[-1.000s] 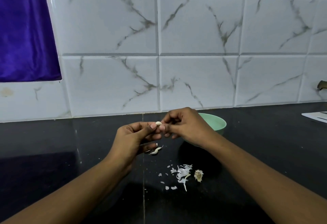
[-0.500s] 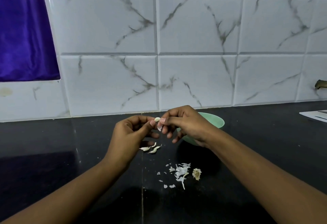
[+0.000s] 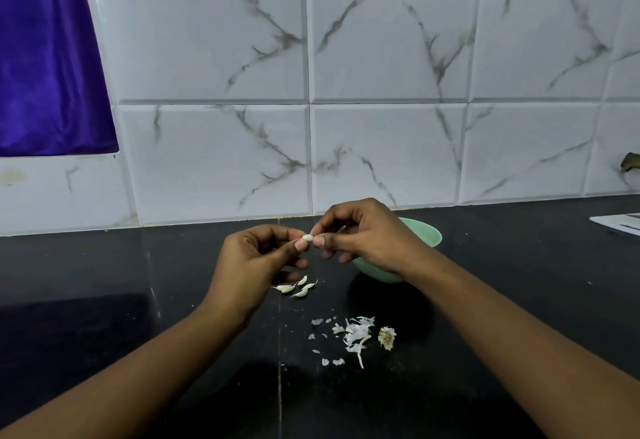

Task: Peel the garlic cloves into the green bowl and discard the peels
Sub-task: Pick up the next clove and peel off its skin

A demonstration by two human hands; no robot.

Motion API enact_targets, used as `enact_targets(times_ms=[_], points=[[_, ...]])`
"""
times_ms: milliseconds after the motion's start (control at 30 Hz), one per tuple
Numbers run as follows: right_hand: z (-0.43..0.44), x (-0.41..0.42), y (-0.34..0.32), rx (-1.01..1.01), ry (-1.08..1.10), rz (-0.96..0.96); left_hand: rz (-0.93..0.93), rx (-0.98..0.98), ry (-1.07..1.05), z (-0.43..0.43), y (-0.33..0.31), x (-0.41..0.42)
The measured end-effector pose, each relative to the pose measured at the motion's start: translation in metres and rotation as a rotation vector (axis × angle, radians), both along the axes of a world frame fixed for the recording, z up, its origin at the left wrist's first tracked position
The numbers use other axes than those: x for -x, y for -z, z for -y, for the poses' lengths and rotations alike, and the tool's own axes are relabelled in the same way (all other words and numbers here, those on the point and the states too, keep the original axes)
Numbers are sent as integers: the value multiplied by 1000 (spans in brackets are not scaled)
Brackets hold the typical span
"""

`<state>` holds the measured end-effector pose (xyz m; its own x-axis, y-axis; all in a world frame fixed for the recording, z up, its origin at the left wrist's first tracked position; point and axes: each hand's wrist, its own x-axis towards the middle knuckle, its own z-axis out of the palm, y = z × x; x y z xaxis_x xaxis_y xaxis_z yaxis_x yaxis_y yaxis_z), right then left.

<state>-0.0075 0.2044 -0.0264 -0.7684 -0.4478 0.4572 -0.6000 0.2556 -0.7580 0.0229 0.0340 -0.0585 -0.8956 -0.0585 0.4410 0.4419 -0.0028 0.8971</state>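
Two hands: the left hand (image 3: 252,262) and the right hand (image 3: 367,234) are raised above the desk (image 3: 104,265) and meet fingertip to fingertip on one garlic clove (image 3: 308,238).
Left hand: thumb and forefinger pinch the left end of the clove. The other fingers are curled in below.
Right hand: thumb and forefinger pinch the other end of the same clove. The remaining fingers are bent and hang beneath it.
Garlic clove: small and pale, held in the air between the two hands, just left of the green bowl (image 3: 429,237). It is too small to tell whether any skin is on it.
Green bowl: stands on the desk behind and under the right hand, which covers most of it. Its inside is hidden.
Loose cloves (image 3: 298,289): a few pale, tailed cloves lie close together on the desk just below the left hand's fingers.
Peels (image 3: 353,334): white flakes lie scattered on the desk nearer the camera, between the two forearms.
Root stub (image 3: 387,336): a dry brownish tuft lies just right of the peels.
Surroundings: white marbled wall tiles (image 3: 381,144) rise behind the desk, with a purple cloth (image 3: 48,57) at upper left and a white sheet (image 3: 620,225) at the far right edge.
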Motion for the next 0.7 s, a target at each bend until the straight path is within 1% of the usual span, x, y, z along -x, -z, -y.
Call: enact_targets(times_ms=[133,233,333,467,700], points=[[-1,-1,-1,32,-57,-5,33,-86,67,-1,-1,-2],[-2,-1,-1,16,-81,-56,45,-120,113,-2,-1,-3],[-3,-1,-1,0,-96,-115,40,-113,141,-1,-2,-3],[-4,-4,-4,-52,-101,-193,17,-62,113,-1,-2,-3],[-4,-4,-4,-44,-183,-121,46,-58,116,-5,0,-5]])
